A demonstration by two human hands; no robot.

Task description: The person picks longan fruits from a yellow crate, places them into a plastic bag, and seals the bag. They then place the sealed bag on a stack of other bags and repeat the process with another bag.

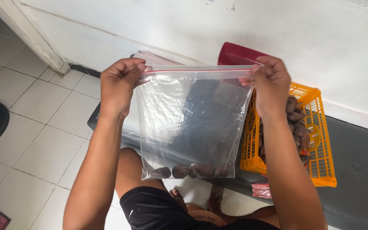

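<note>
I hold a clear zip bag (192,123) up in front of me, my left hand (118,85) and right hand (271,83) apart, each pinched tight on a top corner by the red seal strip; a few brown dates (188,171) lie along its bottom. To do this well, I judge I should keep the top edge taut and level so the strip lines up. An orange basket (320,164) of dates sits right of the bag on the floor, a red lid (237,54) behind it by the white wall.
</note>
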